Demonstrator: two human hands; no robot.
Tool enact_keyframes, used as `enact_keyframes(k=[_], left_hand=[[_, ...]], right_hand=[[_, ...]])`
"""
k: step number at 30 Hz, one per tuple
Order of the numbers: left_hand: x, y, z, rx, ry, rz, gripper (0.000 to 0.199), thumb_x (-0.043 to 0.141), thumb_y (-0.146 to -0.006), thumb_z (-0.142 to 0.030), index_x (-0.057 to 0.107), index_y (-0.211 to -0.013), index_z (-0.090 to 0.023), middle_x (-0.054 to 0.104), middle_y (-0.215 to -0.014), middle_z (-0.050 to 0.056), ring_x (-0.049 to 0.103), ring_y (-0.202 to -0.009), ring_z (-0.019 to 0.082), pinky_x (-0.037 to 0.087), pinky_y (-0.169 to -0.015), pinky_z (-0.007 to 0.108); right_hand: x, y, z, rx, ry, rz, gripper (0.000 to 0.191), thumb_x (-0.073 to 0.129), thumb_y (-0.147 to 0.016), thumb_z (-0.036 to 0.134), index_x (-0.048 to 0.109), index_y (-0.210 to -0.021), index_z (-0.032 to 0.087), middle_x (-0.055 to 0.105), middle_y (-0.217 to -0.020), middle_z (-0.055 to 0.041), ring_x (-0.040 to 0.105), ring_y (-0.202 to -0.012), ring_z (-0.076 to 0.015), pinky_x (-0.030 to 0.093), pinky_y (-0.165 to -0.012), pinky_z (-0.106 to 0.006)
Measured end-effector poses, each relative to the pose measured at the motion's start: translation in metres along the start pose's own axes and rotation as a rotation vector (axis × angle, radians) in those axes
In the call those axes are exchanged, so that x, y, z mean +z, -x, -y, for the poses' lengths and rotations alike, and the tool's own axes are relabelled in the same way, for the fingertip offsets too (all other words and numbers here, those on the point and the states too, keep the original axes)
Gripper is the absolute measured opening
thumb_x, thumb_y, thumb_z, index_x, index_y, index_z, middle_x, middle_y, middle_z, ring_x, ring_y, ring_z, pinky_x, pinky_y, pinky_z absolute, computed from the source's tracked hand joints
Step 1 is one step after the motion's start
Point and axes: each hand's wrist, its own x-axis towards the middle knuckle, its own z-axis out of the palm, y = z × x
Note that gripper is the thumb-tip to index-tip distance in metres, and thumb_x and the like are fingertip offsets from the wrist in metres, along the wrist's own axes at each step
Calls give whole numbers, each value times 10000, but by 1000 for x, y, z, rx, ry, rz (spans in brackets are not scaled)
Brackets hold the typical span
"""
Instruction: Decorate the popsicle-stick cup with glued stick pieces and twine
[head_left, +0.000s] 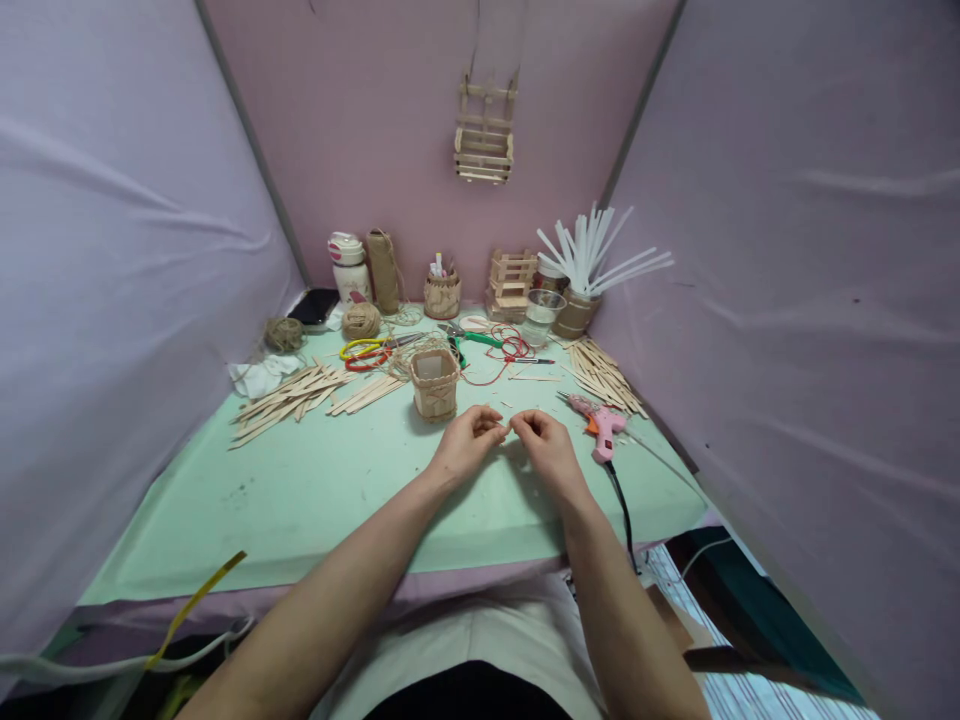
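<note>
My left hand [471, 442] and my right hand [543, 448] meet fingertip to fingertip above the green tabletop [315, 510]. Both have thumb and fingers pinched together; anything between them is too small to make out. Just beyond my left hand stands a small wooden stick basket [435, 385] with a braided twine rim, upright and touched by neither hand. To the right of my right hand lies a pink glue gun [604, 424] with an orange trigger. Tiny light scraps lie on the cloth beyond my fingertips.
Wooden sticks lie in piles at left [289, 400] and right [604, 375]. Behind the basket are scissors [367, 352], green-handled pliers [480, 338], red cord [514, 343] and twine balls [361, 320]. White glue sticks [585, 250] stand at the back right; a stick frame [484, 140] hangs above.
</note>
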Motion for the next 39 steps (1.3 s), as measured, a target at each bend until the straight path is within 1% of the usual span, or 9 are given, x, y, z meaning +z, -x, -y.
enact_keyframes(k=[3,8,19,24,28,31,35,37,39], left_hand=[[1,0,-4,-60,43,27,278,704,-694,-397,671,-760,-129,675,-722,68,588,-654,141,467,-655,285],[3,2,-12,-119,109,0,294,752,-639,-410,718,-721,-130,691,-705,87,582,-625,142,463,-626,278],[1,3,-15,-1,-24,-29,215,687,-699,-350,710,-662,-140,669,-656,60,570,-623,141,441,-615,269],[-1,2,-17,-81,112,-45,283,766,-632,-349,683,-803,-138,676,-693,49,606,-646,139,463,-640,271],[-5,0,-16,-74,173,-26,378,808,-576,-300,650,-884,-147,664,-677,16,600,-632,119,460,-650,262],[-8,-1,-13,-50,151,-28,356,801,-586,-303,659,-875,-150,657,-667,11,597,-632,117,457,-650,260],[-11,-4,-10,-36,97,-113,286,777,-609,-327,695,-820,-153,660,-666,23,590,-618,125,445,-604,256],[-11,-5,-10,-54,94,-156,261,785,-588,-318,701,-770,-151,665,-661,31,590,-609,131,444,-584,256],[-10,-5,-11,-74,108,-180,253,799,-557,-297,701,-737,-148,668,-653,35,595,-601,134,449,-575,257]], right_hand=[[-1,1,1,29,-60,-27,261,598,-732,429,605,-697,170,603,-677,-2,497,-623,-140,367,-583,-260],[1,4,4,55,-95,-42,275,614,-727,445,608,-710,170,585,-647,0,484,-603,-139,351,-548,-255],[23,6,-7,43,-230,-150,263,604,-743,433,597,-740,170,579,-659,4,470,-585,-123,377,-549,-245],[18,4,-3,89,-253,-87,283,645,-714,449,605,-712,169,548,-604,23,434,-536,-111,366,-521,-243],[14,4,-1,107,-237,-1,321,656,-701,488,625,-723,169,537,-578,28,427,-515,-113,362,-499,-244],[8,2,-4,68,-142,16,335,590,-763,492,661,-777,165,573,-599,5,472,-540,-132,383,-529,-255],[-2,-2,-8,-108,226,2,218,523,-820,314,701,-821,187,686,-799,-51,587,-747,-183,423,-706,-296],[-4,-3,-8,-182,422,68,172,529,-814,226,698,-804,193,696,-842,-60,593,-795,-186,410,-754,-302],[-1,-2,-8,-201,577,139,142,548,-818,192,690,-806,190,687,-826,-62,589,-775,-183,396,-737,-293]])
